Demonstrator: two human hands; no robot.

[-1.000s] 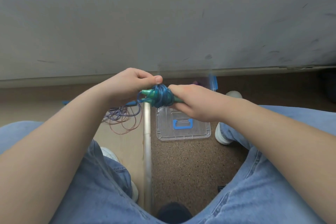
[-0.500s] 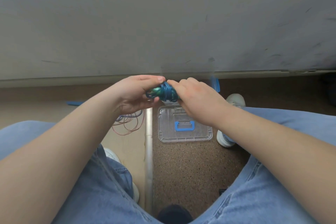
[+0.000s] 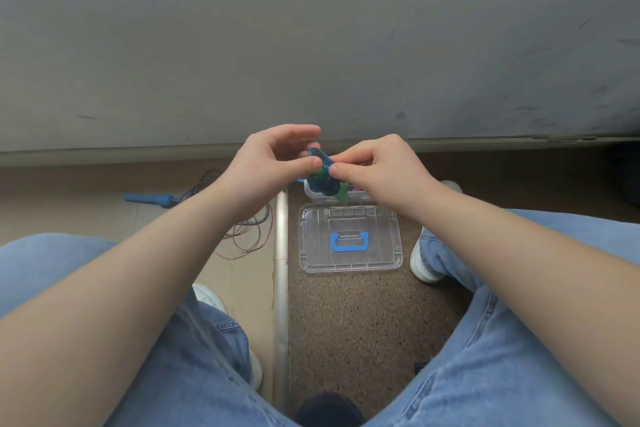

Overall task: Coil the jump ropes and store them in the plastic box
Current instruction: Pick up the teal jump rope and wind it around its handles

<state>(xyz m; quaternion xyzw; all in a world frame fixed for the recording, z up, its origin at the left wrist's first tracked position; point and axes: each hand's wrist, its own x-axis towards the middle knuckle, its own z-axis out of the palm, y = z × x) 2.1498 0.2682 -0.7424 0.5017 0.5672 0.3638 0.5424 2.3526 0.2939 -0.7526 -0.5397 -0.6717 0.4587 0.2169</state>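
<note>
Both hands meet at the middle of the view, pinched on a small blue coil [image 3: 322, 178] of jump rope. The left hand [image 3: 266, 163] has thumb and forefinger closed on the coil's left side, its other fingers arched open above. The right hand [image 3: 377, 170] pinches the coil's right side with its fingertips, knuckles up. A loop of the blue rope stands up at 12 o'clock of the coil between the two thumbs, and a green handle [image 3: 341, 194] pokes out below at 5 o'clock.

The coil hangs in the air right over the clear box [image 3: 311, 192], whose rim shows just under the hands; what lies inside is mostly hidden. At 6 o'clock of the box, touching or just beside it, the clear lid [image 3: 349, 255] lies flat on the speckled brown floor, blue latch up.

At 9 o'clock of the box, past a metal strip [image 3: 282, 274] in the floor, a second rope [image 3: 249, 232] lies loose in a tangle, its blue handle [image 3: 147, 199] further out at 9 o'clock. Jeans-clad knees frame the bottom, with white shoes at either side.
</note>
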